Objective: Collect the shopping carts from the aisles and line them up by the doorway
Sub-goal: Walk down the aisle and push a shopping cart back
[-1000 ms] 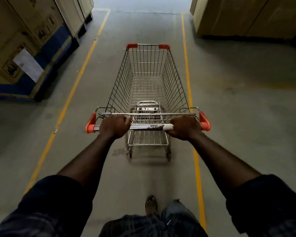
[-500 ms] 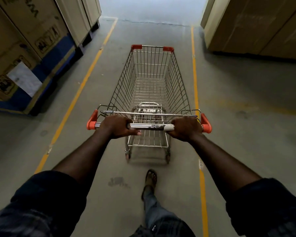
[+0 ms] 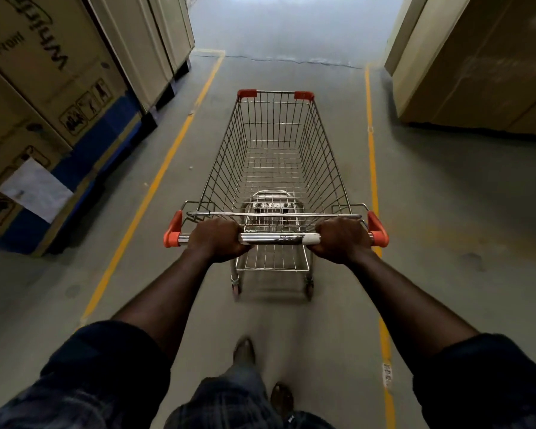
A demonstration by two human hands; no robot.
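Note:
An empty wire shopping cart (image 3: 276, 156) with orange corner caps stands straight ahead of me in the aisle, between two yellow floor lines. Its chrome handle bar (image 3: 276, 239) has orange end pieces. My left hand (image 3: 217, 238) grips the bar near its left end. My right hand (image 3: 342, 238) grips it near the right end. Both arms are stretched forward. The cart's basket holds nothing, and its folded child seat shows just behind the bar.
Stacked cardboard boxes (image 3: 44, 88) on blue pallets line the left side of the aisle. Large brown cartons (image 3: 483, 63) stand on the right. Yellow lines (image 3: 155, 184) mark the lane on the grey concrete floor. Brighter open floor (image 3: 291, 32) lies ahead beyond the aisle.
The cart and I have rolled forward along the aisle; the boxes on both sides have come nearer and the aisle's end is closer. Both hands keep their grip on the bar.

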